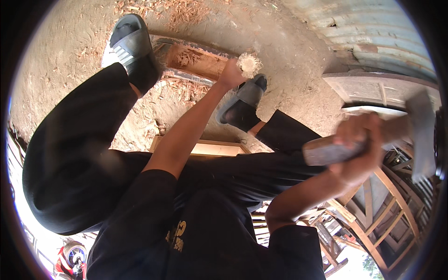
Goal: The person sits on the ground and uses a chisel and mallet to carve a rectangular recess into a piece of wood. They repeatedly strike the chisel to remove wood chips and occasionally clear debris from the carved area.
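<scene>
Currently, in the head view, a hollowed wooden block point(208, 64) contains loose wood chips point(187, 57). At the block's right end, the left hand point(230, 74) is clamped around a fray-topped tool point(249, 65). Well to the block's right, the right hand point(358, 143) is clamped around a blurred hammer-like tool point(394, 128).

We log the trough point(210, 64) on the ground point(296, 81) between the feet: left foot point(131, 46) at its left end, right foot point(247, 100) near its right. We find shavings point(189, 91) in it, behind it and before it. Left hand point(231, 74), with stick point(250, 65), is at its right end; right hand point(358, 140), with tool point(422, 135), well rightward. Right side: board point(368, 88), metal sheet point(378, 37) behind, wood frames point(400, 221) before.
</scene>
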`<state>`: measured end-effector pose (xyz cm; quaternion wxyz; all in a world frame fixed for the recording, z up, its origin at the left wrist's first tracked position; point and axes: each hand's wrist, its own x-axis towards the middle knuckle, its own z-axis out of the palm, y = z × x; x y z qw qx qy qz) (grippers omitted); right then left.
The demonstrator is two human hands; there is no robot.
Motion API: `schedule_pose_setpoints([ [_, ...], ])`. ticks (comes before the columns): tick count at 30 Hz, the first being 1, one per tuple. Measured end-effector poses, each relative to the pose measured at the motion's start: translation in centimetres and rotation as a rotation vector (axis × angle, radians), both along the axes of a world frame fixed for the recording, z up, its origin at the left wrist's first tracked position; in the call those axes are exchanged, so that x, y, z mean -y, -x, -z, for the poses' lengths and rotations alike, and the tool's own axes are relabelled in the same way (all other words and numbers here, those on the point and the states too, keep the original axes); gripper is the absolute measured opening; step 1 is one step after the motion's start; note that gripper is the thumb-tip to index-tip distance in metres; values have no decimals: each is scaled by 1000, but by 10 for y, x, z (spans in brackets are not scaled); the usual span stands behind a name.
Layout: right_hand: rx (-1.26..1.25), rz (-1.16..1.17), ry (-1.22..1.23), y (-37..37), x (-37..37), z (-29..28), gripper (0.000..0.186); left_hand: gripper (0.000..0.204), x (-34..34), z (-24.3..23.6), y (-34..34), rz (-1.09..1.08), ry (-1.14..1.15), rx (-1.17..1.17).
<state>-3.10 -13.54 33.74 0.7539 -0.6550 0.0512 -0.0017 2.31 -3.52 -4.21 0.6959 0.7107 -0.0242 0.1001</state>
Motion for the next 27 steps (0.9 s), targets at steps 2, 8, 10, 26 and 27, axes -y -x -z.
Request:
schedule_pose_setpoints([
  [2,167,-108,-86,-10,-6,-12,23,42,-7,-3,1,-36,-96,-55],
  [8,-87,59,685,26,-6,152,21,38,-20,-52,11,-69,146,-90],
  [10,-591,-178,478,34,-14,185,17,34,-2,-21,4,-74,128,1],
  [26,115,29,276,-15,-38,84,29,19,-7,-26,7,-67,99,-186],
  [27,146,342,578,4,-10,156,32,19,1,-27,2,-51,102,-178],
])
